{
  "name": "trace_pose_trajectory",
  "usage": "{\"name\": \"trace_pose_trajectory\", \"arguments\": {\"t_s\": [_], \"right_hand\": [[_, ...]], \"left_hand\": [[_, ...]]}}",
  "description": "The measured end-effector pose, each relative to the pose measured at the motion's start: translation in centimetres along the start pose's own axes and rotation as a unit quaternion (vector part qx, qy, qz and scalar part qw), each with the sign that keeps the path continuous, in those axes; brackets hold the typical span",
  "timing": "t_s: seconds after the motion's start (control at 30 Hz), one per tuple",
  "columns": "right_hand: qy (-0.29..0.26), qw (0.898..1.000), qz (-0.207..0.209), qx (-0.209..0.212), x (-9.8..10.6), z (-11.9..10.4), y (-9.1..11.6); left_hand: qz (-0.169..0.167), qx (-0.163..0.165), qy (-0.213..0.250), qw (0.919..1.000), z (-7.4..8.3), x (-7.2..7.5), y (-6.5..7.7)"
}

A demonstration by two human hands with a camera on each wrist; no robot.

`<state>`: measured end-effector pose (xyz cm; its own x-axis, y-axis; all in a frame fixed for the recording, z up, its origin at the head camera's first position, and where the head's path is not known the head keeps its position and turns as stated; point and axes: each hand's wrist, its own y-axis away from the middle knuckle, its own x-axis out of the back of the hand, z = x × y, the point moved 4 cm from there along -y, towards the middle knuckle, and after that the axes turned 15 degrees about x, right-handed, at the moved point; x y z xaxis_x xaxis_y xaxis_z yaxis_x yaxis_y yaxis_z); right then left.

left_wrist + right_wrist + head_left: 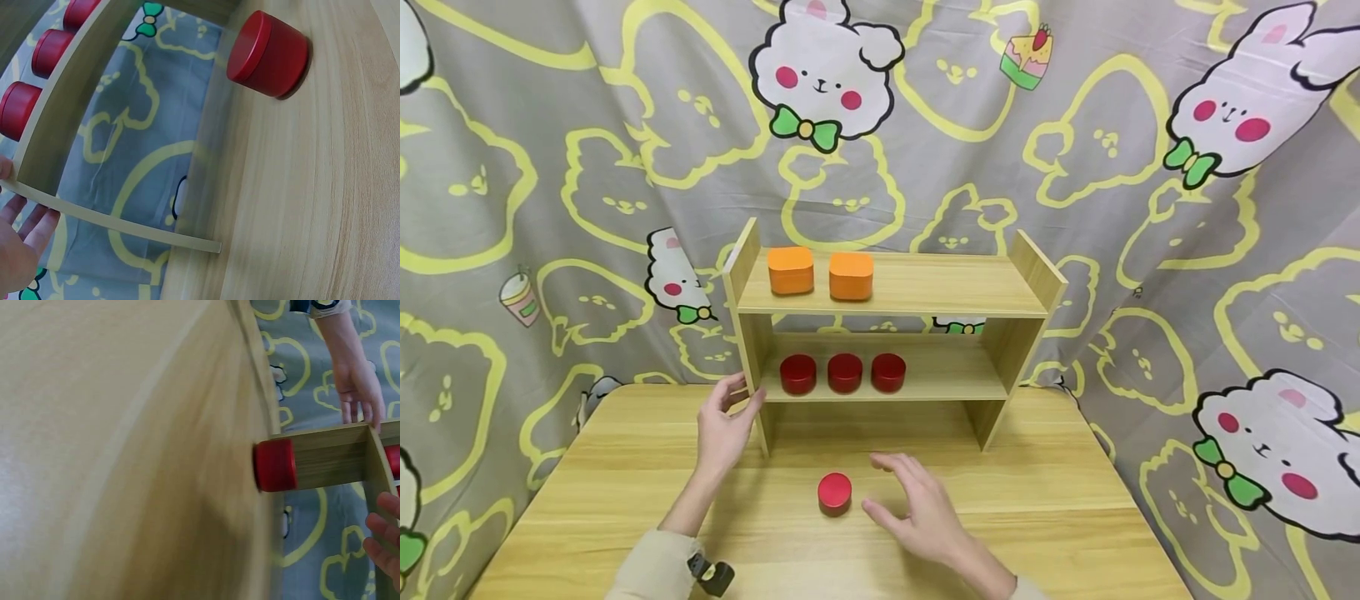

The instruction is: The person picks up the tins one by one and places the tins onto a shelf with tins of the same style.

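My left hand [724, 427] holds the left side panel of a small two-tier wooden shelf [940, 287], thumb at the front edge and fingers on the outer face. In the left wrist view, the fingers of that hand [25, 240] lie against the panel. A red round tin [835, 493] stands upright on the table in front of the shelf. Just right of it my right hand [921, 510] hovers with spread, slightly bent fingers, apart from the tin and holding nothing. On the middle board stand three dark red round tins [845, 372] in a row.
Two orange boxes [851, 277] with rounded corners sit on the top board, toward the left. The wooden table [1037, 533] reaches back to a grey patterned curtain [1097, 208] behind and beside it. A black device [711, 575] is strapped at the left wrist.
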<state>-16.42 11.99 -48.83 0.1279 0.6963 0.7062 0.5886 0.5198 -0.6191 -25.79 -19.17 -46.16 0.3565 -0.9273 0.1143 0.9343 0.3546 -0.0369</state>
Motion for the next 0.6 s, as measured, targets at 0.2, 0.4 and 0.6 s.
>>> {"name": "trace_pose_trajectory", "arguments": {"t_s": [0.2, 0.4, 0.6], "right_hand": [[0.002, 0.999, -0.034, -0.027, -1.6, 0.2, 0.6], [0.013, 0.998, -0.058, -0.025, -3.3, 0.8, 1.4], [0.034, 0.998, -0.057, -0.011, -4.2, 1.4, 1.6]], "left_hand": [[0.001, -0.005, 0.004, 1.0000, 0.0, 0.0, -0.1], [0.003, -0.008, 0.007, 0.9999, 0.1, 0.0, 0.0], [0.006, -0.004, 0.011, 0.9999, 0.1, 0.0, 0.1]]}}
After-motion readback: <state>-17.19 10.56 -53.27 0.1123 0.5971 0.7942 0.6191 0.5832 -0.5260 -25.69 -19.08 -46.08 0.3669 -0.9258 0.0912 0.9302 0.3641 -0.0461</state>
